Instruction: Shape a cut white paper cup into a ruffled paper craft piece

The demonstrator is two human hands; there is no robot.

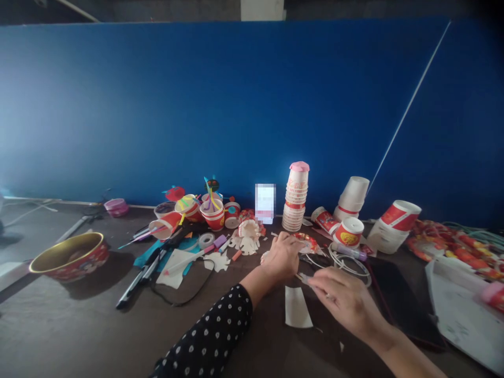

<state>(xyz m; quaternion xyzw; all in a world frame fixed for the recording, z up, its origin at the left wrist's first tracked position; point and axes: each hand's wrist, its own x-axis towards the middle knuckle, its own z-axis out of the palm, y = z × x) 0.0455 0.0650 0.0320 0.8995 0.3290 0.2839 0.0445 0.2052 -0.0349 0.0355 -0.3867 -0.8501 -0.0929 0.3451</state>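
Note:
My left hand (pixel 281 255) reaches palm down over the brown table, its fingers bent and pressed together. What lies under those fingers is hidden. Red patterned cut paper (pixel 310 242) shows just beyond its fingertips. Lower and to the right, my right hand (pixel 348 302) pinches a small, thin, pale thing (pixel 303 277), too small to name. Between my forearms a white curved piece of paper (pixel 298 308) lies flat on the table. White cut paper with jagged edges (pixel 249 244) is to the left of my left hand.
A tall stack of paper cups (pixel 294 207) stands behind my hands, beside a lit screen (pixel 265 203). Decorated cups (pixel 212 215), a marker (pixel 212 247) and a tape roll (pixel 206 241) are left. A gold-rimmed bowl (pixel 74 257) sits far left; a dark flat panel (pixel 399 299) lies right.

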